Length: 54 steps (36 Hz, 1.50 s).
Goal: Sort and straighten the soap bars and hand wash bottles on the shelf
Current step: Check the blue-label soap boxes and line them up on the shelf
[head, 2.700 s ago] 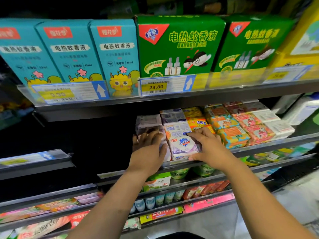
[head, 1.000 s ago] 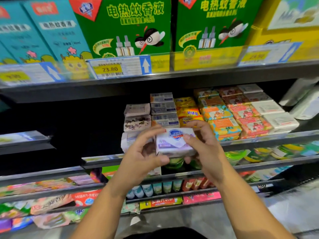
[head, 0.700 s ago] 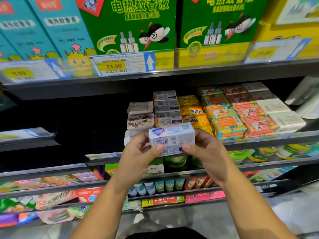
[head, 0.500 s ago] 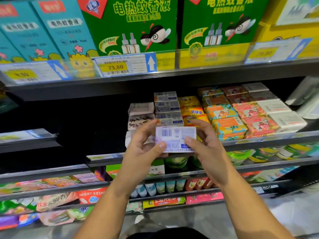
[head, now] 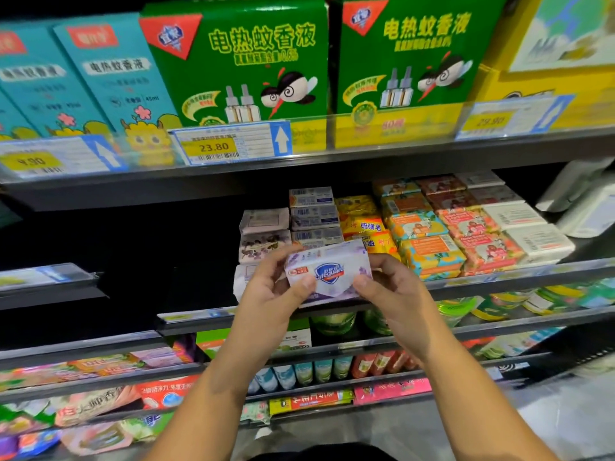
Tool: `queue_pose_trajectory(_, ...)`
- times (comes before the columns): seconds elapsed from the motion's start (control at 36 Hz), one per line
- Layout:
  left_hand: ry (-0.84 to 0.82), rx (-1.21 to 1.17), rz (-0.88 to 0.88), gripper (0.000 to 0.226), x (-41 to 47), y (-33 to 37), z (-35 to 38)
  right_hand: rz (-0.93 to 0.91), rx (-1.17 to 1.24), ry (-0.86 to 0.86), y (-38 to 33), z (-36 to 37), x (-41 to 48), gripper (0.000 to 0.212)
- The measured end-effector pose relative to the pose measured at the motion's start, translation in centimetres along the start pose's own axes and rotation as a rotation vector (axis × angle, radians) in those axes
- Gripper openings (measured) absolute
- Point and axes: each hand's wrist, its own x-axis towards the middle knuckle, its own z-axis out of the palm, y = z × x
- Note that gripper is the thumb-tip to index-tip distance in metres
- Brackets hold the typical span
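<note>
A white and lavender Safeguard soap box (head: 329, 272) is held in front of the middle shelf, logo face toward me. My left hand (head: 271, 294) grips its left end, thumb on the front. My right hand (head: 396, 291) grips its right end the same way. Behind it stand a column of white soap boxes (head: 314, 216) with barcodes up, and a column of floral wrapped bars (head: 264, 232) to the left. Yellow bars (head: 362, 221), orange bars (head: 422, 241), pink bars (head: 472, 234) and white bars (head: 529, 234) fill the shelf to the right.
The upper shelf carries green mosquito-liquid boxes (head: 246, 61) and teal boxes (head: 100, 78) behind a price rail (head: 229, 144). The middle shelf's front rail (head: 499, 277) runs below the soaps. Lower shelves hold tubes and packets (head: 159, 394). The middle shelf's left part is dark.
Both hands have turned the soap box over: half a second ago its barcode side faced me, now the logo face does. The box sits slightly higher and tilted.
</note>
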Motion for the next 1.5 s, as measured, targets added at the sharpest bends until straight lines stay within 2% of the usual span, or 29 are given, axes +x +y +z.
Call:
queue_pose_trajectory(0.08,-0.067,0.010,0.004,0.068,0.0,-0.1,-0.1,-0.037,0.001,0.057,0.1,0.0,-0.1,0.038)
queue_pose_trajectory(0.14,-0.164,-0.026,-0.068,0.080,0.0,-0.2,-0.3,-0.034,0.019,0.100,0.1,-0.2,-0.2,0.032)
queue_pose_trajectory(0.22,-0.201,0.190,-0.067,0.089,0.3,-0.4,-0.4,0.030,0.141,0.110,0.0,-0.4,-0.3,0.024)
queue_pose_trajectory(0.28,-0.174,0.374,0.033,0.088,0.7,-0.7,-0.7,0.088,0.193,0.086,-0.1,-0.6,-0.3,0.022)
queue_pose_trajectory(0.36,-0.202,0.504,0.136,0.086,0.9,-1.0,-1.0,0.153,0.280,0.054,-0.3,-0.7,-0.2,0.022)
queue_pose_trajectory(0.42,-0.172,0.573,0.227,0.074,0.9,-1.1,-1.1,0.191,0.347,0.031,-0.4,-0.9,-0.3,0.034)
queue_pose_trajectory(0.5,-0.057,0.659,0.332,0.058,1.1,-1.0,-1.1,0.195,0.348,-0.092,-0.2,-1.6,-0.6,0.057)
queue_pose_trajectory(0.56,-0.020,0.626,0.330,0.048,1.2,-0.9,-1.1,0.172,0.215,-0.139,0.0,-2.1,-0.8,0.071)
queue_pose_trajectory(0.67,0.002,0.312,0.135,0.048,0.8,0.0,-0.1,0.108,-0.054,-0.130,-0.3,-2.2,-0.8,0.066)
queue_pose_trajectory(0.78,-0.042,0.229,0.164,0.049,0.7,1.4,0.9,0.068,-0.154,-0.086,-0.7,-1.3,-0.4,0.047)
queue_pose_trajectory(0.83,-0.051,0.207,0.179,0.054,0.8,1.7,1.3,0.051,-0.184,-0.053,-0.2,-0.7,-0.2,0.052)
queue_pose_trajectory(0.94,-0.074,0.216,0.211,0.062,1.1,1.4,2.0,0.040,-0.094,-0.127,0.8,0.3,-0.7,0.058)
queue_pose_trajectory(1.06,-0.081,0.214,0.184,0.060,1.3,1.1,2.2,0.056,-0.130,-0.182,0.5,-0.3,-0.6,0.064)
queue_pose_trajectory(1.17,-0.037,0.185,0.152,0.058,1.2,0.9,1.1,0.019,-0.192,-0.082,-0.7,-2.2,-0.3,0.071)
queue_pose_trajectory(1.22,-0.032,0.254,0.136,0.063,1.1,0.7,0.6,-0.022,-0.125,-0.009,-1.3,-2.9,-0.3,0.074)
queue_pose_trajectory(1.31,-0.100,0.366,0.084,0.070,0.8,-0.1,0.4,-0.099,-0.011,0.011,-2.1,-2.7,-0.5,0.074)
queue_pose_trajectory(1.5,-0.212,0.358,0.016,0.070,0.4,-2.0,1.1,-0.219,-0.306,-0.070,-2.1,0.2,-1.7,0.076)
